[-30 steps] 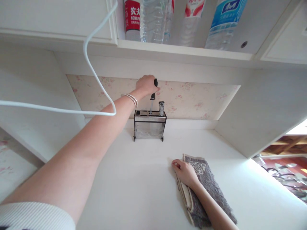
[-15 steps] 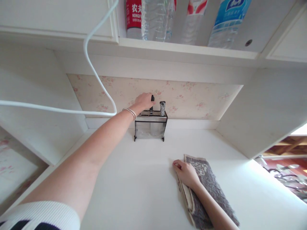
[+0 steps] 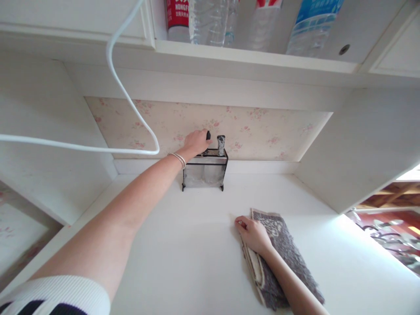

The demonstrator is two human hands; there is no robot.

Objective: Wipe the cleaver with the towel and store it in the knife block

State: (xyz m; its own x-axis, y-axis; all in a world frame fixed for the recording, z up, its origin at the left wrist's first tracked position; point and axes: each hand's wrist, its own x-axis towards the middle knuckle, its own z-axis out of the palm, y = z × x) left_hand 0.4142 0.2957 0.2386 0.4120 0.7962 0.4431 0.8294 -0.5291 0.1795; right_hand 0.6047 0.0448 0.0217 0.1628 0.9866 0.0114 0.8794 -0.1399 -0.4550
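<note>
My left hand reaches to the back of the white counter and is closed round a black handle that stands in a clear knife holder with a black frame. Only the top of the handle shows above my fingers. A second, silvery handle stands in the holder just to the right. My right hand lies with curled fingers on the left edge of a folded grey-brown cloth on the counter, nearer to me.
A white cable hangs across the upper left. Several plastic bottles stand on a shelf above. Floral wallpaper backs the niche, with white side panels left and right. Metal utensils show at the far right.
My left hand has come down with the black-handled tool, whose metal shaft has slid into the holder until only the handle top shows. My right hand has stayed on the cloth.
</note>
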